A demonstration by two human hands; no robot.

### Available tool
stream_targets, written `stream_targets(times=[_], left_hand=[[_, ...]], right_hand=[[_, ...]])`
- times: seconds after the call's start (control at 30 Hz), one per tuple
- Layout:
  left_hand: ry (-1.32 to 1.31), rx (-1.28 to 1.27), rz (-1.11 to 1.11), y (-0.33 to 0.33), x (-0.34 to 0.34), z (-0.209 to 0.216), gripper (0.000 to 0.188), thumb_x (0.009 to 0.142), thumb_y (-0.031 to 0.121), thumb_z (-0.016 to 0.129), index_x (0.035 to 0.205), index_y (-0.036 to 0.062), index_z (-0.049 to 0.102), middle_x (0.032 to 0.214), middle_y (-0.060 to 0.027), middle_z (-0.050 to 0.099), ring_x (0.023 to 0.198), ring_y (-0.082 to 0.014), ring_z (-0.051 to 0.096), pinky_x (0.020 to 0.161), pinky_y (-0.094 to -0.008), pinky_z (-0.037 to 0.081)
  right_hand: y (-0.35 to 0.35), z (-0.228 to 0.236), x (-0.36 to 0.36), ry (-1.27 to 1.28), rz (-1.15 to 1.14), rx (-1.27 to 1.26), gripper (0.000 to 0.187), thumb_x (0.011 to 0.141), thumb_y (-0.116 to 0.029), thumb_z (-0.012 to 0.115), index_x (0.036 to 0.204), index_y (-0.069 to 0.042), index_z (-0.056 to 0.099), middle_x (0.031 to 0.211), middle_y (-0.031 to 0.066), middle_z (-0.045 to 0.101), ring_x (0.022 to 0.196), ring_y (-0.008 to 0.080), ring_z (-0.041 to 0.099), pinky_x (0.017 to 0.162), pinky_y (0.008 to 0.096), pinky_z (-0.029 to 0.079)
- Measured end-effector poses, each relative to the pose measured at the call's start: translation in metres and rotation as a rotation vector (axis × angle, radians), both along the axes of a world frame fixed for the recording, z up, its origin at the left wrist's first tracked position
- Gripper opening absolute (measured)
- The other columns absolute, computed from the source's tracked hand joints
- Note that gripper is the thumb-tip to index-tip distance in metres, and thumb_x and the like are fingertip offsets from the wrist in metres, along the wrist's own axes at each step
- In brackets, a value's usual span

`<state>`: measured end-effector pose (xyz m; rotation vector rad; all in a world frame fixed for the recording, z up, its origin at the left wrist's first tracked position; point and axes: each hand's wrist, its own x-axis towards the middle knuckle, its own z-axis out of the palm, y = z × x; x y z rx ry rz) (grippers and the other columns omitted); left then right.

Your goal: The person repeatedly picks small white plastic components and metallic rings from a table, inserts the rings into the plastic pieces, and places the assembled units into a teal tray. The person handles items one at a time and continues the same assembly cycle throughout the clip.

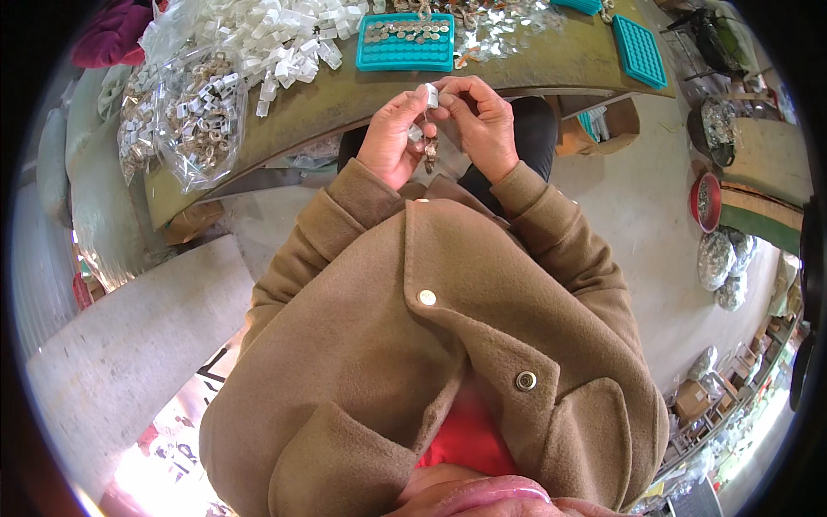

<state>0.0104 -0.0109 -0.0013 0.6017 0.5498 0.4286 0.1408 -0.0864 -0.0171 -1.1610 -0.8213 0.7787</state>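
Observation:
Just in front of the table's near edge, my two hands meet around a small white block (432, 96). My left hand (394, 140) pinches it between thumb and forefinger. The fingers of my right hand (482, 121) close on its other side. Below the block hangs a brownish metal chain-like piece (430, 153), next to my left fingers. Another whitish bit (415, 133) shows in my left palm, too small to name. Beyond my hands lies a turquoise tray (405, 62) with rows of small round metallic discs (405, 34).
A large heap of white blocks (276, 43) covers the table's left part. Clear bags (200, 121) of metal pieces with white tags hang over its near-left edge. Shiny loose pieces (504, 34) lie right of the tray. Another turquoise tray (640, 52) sits at the right end.

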Motion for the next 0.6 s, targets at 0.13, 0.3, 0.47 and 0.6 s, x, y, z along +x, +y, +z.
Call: stream_targets(times=[0.13, 0.3, 0.47, 0.6], left_hand=[[0.150, 0.200, 0.026, 0.003, 0.001, 0.001, 0.020, 0.096, 0.027, 0.062, 0.094, 0.0077, 0.060, 0.084, -0.0046, 0.065, 0.057, -0.0035, 0.051, 0.044, -0.0183, 0.037], [0.195, 0.100, -0.026, 0.015, -0.008, 0.002, 0.018, 0.096, 0.026, 0.062, 0.092, 0.0091, 0.059, 0.083, -0.0040, 0.065, 0.057, -0.0015, 0.050, 0.043, -0.0156, 0.034], [0.183, 0.008, -0.030, 0.014, -0.013, -0.002, 0.018, 0.097, 0.028, 0.060, 0.094, 0.0100, 0.059, 0.081, -0.0017, 0.064, 0.055, -0.0004, 0.047, 0.042, -0.0155, 0.035], [0.177, 0.000, -0.046, 0.012, -0.014, -0.008, 0.019, 0.096, 0.029, 0.061, 0.090, 0.0115, 0.057, 0.082, -0.0031, 0.065, 0.058, -0.0017, 0.050, 0.044, -0.0173, 0.037]], right_hand=[[0.001, -0.001, 0.002, -0.080, 0.009, -0.053, 0.007, 0.090, 0.000, 0.062, 0.097, -0.001, 0.064, 0.089, 0.0018, 0.068, 0.083, 0.0060, 0.059, 0.076, 0.0224, 0.049], [0.002, 0.006, 0.006, -0.038, 0.104, -0.168, 0.007, 0.090, -0.003, 0.062, 0.097, -0.001, 0.065, 0.084, 0.0004, 0.066, 0.079, 0.0053, 0.058, 0.072, 0.0224, 0.048], [0.004, 0.012, 0.005, -0.291, 0.094, -0.208, 0.009, 0.090, -0.003, 0.061, 0.097, 0.000, 0.064, 0.080, 0.0041, 0.065, 0.074, 0.0072, 0.056, 0.067, 0.0249, 0.048], [0.005, 0.014, 0.006, -0.408, 0.126, -0.260, 0.010, 0.088, -0.003, 0.062, 0.097, -0.001, 0.064, 0.079, 0.0080, 0.065, 0.071, 0.0101, 0.058, 0.065, 0.0270, 0.048]])
